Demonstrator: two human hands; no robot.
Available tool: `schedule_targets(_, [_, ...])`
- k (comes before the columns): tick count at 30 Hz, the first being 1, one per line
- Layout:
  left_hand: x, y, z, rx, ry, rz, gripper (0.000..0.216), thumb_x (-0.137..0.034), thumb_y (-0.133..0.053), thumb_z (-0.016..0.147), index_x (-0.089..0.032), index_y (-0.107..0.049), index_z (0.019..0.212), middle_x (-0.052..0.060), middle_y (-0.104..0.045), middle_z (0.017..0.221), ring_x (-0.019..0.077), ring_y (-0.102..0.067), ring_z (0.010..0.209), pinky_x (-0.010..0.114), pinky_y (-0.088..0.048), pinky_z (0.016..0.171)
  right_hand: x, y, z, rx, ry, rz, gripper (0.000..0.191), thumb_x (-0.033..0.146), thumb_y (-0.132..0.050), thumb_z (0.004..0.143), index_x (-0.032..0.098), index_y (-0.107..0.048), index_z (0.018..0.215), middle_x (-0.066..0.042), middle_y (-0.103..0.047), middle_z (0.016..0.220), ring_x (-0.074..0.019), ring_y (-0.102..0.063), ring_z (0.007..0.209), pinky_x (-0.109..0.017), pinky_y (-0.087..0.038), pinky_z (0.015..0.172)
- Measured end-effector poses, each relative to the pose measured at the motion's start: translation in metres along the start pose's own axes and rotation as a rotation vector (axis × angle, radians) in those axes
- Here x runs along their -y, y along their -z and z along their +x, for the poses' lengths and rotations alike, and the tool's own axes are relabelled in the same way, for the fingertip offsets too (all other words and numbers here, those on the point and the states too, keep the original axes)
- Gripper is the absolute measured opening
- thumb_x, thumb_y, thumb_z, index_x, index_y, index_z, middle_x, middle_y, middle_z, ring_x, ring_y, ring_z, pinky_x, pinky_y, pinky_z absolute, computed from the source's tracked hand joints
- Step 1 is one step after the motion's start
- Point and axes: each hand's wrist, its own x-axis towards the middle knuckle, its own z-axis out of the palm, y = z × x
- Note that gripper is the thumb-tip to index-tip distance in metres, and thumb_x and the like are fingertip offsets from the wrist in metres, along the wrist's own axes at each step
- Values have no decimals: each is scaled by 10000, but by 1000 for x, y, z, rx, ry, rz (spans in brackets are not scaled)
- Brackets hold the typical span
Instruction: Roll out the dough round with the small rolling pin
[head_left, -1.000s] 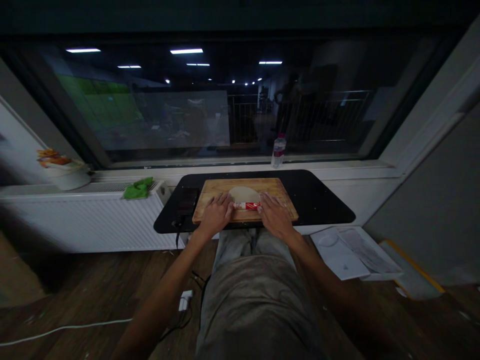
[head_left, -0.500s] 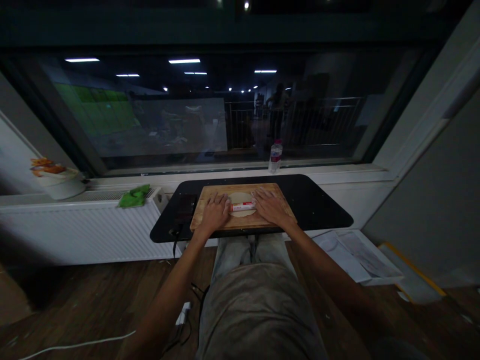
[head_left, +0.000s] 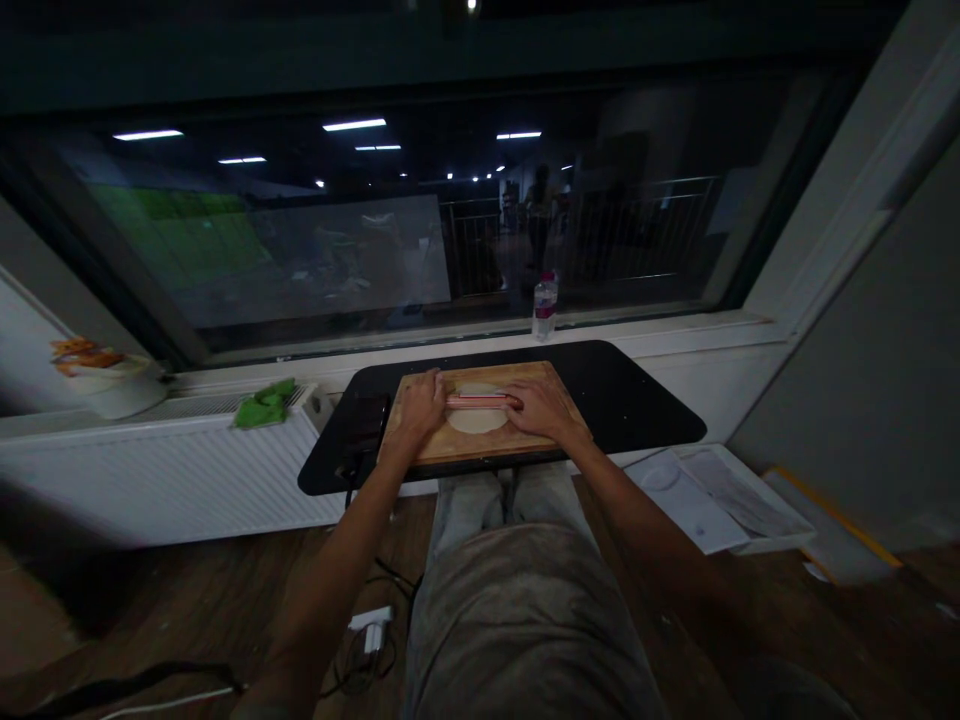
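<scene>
A round, flat sheet of pale dough (head_left: 478, 421) lies on a wooden cutting board (head_left: 459, 449). Across the dough, left to right, runs a thin rolling pin (head_left: 477, 401) with a white and red printed wrap. My left hand (head_left: 424, 404) is closed over its left end, fingers pointing away from me. On the right end, my right hand (head_left: 541, 405) has its fingers curled around the pin. Both hands hide the pin's ends. The board rests on a black tabletop (head_left: 637, 408) in front of my legs.
A water bottle (head_left: 545, 306) stands on the windowsill behind the table. To the left, a green cloth (head_left: 265, 403) and a white pot (head_left: 124, 386) sit on the radiator (head_left: 187, 470). A dark object (head_left: 366, 424) lies left of the board. A power strip (head_left: 372, 626) is on the floor.
The rolling pin has rolled a little away from me over the dough. My hands went from lying flatter to curled around its ends. The view has shifted slightly.
</scene>
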Motion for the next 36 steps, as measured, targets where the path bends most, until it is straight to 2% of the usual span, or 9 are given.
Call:
schedule_targets(2, [3, 1, -2, -68, 21, -73, 546, -392, -283, 1205, -126, -648, 1513, 208, -771, 1453, 332, -722, 1368, 472, -541, 1197, 1, -1, 1, 1, -22, 17, 461, 277, -658, 1059, 224, -778, 1501, -100, -796, 1471, -294, -702, 1377, -401, -510, 1204])
schedule_targets(5, [6, 1, -5, -136, 99, -151, 542, -436, -341, 1198, -117, -601, 1550, 216, -762, 1430, 325, -717, 1362, 466, -557, 1190, 1, -3, 3, -79, -108, 12, 454, 281, -594, 1100, 212, -763, 1516, -119, -785, 1484, -303, -683, 1394, -432, -497, 1220])
schedule_targets(8, [6, -2, -7, -130, 116, -177, 565, -473, -475, 1165, -117, -557, 1596, 224, -725, 1485, 331, -692, 1408, 479, -546, 1224, 0, -3, 4, -184, -216, -2, 468, 332, -526, 1143, 179, -745, 1527, -156, -781, 1477, -330, -677, 1379, -464, -481, 1230])
schedule_targets(10, [3, -5, -8, -26, 6, -205, 613, -497, -569, 1135, -148, -539, 1638, 206, -663, 1606, 328, -638, 1501, 481, -508, 1281, 1, -1, 3, -221, -251, -5, 492, 367, -497, 1162, 154, -729, 1539, -175, -780, 1471, -340, -671, 1369, -458, -486, 1216])
schedule_targets(14, [-3, -6, -5, 313, -330, -235, 693, -559, -687, 1076, -243, -564, 1680, 118, -558, 1765, 303, -505, 1650, 465, -382, 1391, 4, 1, 1, -207, -248, -36, 503, 337, -473, 1165, 198, -673, 1605, -146, -752, 1527, -334, -652, 1395, -439, -473, 1225])
schedule_targets(18, [-8, -5, 0, 448, -422, -147, 736, -614, -661, 1077, -296, -532, 1729, 73, -494, 1822, 291, -407, 1716, 478, -308, 1422, 5, -1, 2, -148, -244, -67, 522, 311, -483, 1140, 206, -670, 1616, -154, -741, 1542, -362, -639, 1426, -485, -461, 1245])
schedule_targets(27, [-21, -13, -10, 376, -360, 24, 754, -728, -578, 1088, -301, -555, 1709, 130, -479, 1819, 408, -448, 1661, 608, -346, 1363, 3, 0, 2, -153, -263, -45, 472, 304, -529, 1138, 184, -724, 1552, -158, -748, 1523, -346, -649, 1420, -455, -446, 1254])
schedule_targets(32, [-31, -9, -14, 322, -299, 33, 794, -772, -607, 1057, -260, -597, 1664, 177, -630, 1620, 423, -558, 1513, 590, -410, 1302, 7, 6, 1, -148, -261, -23, 463, 264, -553, 1118, 153, -735, 1529, -165, -760, 1501, -334, -655, 1408, -435, -476, 1209])
schedule_targets(36, [-29, -5, -17, 297, -241, -32, 787, -771, -622, 1048, -272, -600, 1657, 172, -644, 1564, 419, -582, 1470, 591, -430, 1280, 9, 7, 1, -169, -264, 0, 462, 261, -545, 1122, 158, -734, 1531, -158, -766, 1497, -323, -664, 1398, -432, -468, 1222])
